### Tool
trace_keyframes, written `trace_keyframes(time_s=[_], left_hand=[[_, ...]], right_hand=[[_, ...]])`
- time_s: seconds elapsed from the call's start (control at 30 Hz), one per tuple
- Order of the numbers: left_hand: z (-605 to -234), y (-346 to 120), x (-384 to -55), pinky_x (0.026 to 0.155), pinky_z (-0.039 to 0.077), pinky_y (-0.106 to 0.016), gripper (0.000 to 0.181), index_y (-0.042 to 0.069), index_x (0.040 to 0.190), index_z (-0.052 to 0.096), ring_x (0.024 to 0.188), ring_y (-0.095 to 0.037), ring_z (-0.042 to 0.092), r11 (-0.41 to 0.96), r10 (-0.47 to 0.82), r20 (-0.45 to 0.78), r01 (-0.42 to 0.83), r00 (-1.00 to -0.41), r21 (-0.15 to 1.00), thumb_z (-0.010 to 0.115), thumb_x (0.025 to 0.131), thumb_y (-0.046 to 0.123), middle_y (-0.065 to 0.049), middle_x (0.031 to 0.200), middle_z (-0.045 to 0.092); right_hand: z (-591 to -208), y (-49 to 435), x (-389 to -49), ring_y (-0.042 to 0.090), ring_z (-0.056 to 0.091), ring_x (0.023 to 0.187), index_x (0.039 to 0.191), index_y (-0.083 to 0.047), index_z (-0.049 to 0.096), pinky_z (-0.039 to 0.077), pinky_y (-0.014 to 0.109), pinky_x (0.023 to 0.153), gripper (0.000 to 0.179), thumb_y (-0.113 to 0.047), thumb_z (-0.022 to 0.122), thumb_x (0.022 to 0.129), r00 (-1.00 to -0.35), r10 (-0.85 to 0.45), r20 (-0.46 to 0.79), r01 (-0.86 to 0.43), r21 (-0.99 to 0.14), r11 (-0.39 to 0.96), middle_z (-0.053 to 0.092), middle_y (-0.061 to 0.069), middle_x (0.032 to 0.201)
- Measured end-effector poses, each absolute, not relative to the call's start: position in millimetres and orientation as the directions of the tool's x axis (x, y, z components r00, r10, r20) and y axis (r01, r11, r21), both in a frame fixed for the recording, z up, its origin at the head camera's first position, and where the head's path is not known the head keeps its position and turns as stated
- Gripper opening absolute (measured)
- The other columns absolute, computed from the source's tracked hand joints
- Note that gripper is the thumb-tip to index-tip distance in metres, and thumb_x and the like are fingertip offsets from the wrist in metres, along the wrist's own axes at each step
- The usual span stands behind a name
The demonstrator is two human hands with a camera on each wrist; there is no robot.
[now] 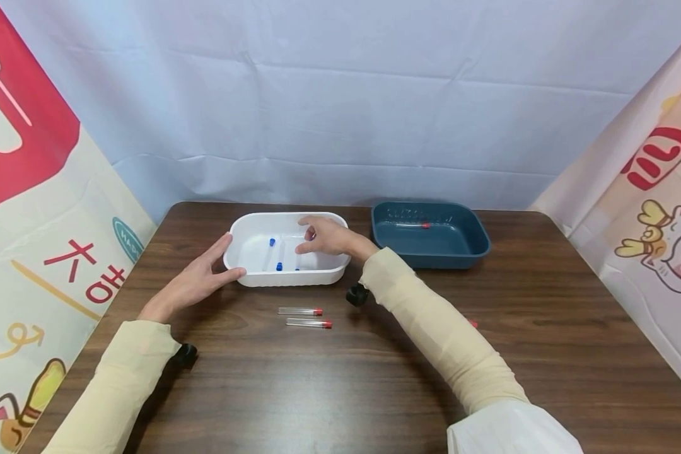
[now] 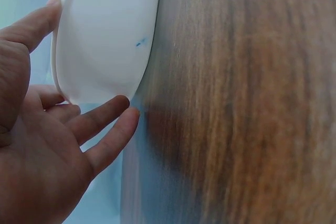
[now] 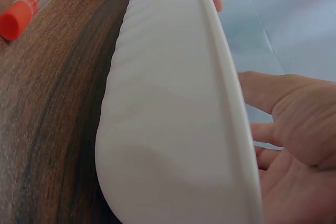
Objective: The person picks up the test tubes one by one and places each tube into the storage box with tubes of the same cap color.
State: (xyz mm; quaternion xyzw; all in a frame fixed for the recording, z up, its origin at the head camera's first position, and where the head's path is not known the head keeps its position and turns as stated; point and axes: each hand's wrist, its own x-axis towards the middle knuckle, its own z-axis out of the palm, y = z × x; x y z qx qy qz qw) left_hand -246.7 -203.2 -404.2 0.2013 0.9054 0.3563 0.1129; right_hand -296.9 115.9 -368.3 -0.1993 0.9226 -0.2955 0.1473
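My left hand (image 1: 200, 274) spans the left end of a white plastic basin (image 1: 286, 279), thumb at the front rim and straight fingers spread against its outer end. Over the right half of the same basin reaches my right hand (image 1: 326, 235), its thumb and index finger apart with nothing visible between them. Inside lie clear test tubes with blue caps (image 1: 279, 266). In the right wrist view the basin wall (image 3: 168, 103) hides the right fingertips. Two test tubes with red caps (image 1: 309, 323) lie on the table in front of the basin.
A dark blue basin (image 1: 431, 260) stands to the right, holding a red-capped test tube (image 1: 414, 225). Another red cap (image 1: 473, 324) peeks out beside the right sleeve. White cloth (image 1: 340, 126) hangs behind the brown wooden table (image 1: 295, 391).
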Motion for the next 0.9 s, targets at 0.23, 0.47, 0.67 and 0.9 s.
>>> trace_keyframes(time_s=[0.23,0.47,0.67,0.9], left_hand=[[-404,-204,-247,0.122,0.015,-0.061,0.104,0.013,0.167,0.002,0.158,-0.033,0.008,0.67,0.446,-0.062,0.287,-0.893,0.685,0.063,0.098,0.06,-0.009,0.174,0.001],[-404,-202,-247,0.122,0.016,-0.061,0.102,0.013,0.167,0.003,0.158,-0.033,0.008,0.668,0.448,-0.059,0.291,-0.892,0.685,0.063,0.098,0.059,-0.009,0.173,0.002],[-402,-201,-247,0.122,0.015,-0.061,0.103,0.014,0.167,0.002,0.158,-0.033,0.007,0.672,0.442,-0.067,0.281,-0.895,0.686,0.063,0.098,0.059,-0.008,0.174,0.001],[-401,-201,-247,0.122,0.014,-0.063,0.103,0.015,0.167,0.001,0.158,-0.033,0.006,0.68,0.434,-0.079,0.269,-0.897,0.682,0.063,0.098,0.06,-0.008,0.174,0.0]], right_hand=[[-366,125,-292,0.022,0.057,0.098,0.144,0.0,0.058,0.05,0.031,0.085,0.053,-0.024,0.073,0.099,-0.908,-0.418,0.011,-0.341,-0.601,0.723,0.066,0.01,0.111],[-364,145,-276,0.022,0.059,0.1,0.135,-0.003,0.066,0.052,0.033,0.088,0.037,-0.02,0.067,0.102,-0.926,-0.35,0.141,-0.354,-0.646,0.676,0.068,0.008,0.111],[-353,166,-259,0.024,0.064,0.104,0.134,-0.004,0.067,0.054,0.039,0.09,0.033,-0.019,0.065,0.104,-0.92,-0.324,0.222,-0.386,-0.669,0.635,0.071,0.011,0.115],[-342,187,-240,0.026,0.066,0.106,0.134,-0.003,0.066,0.055,0.042,0.091,0.034,-0.018,0.065,0.104,-0.918,-0.309,0.25,-0.392,-0.693,0.605,0.07,0.013,0.118]])
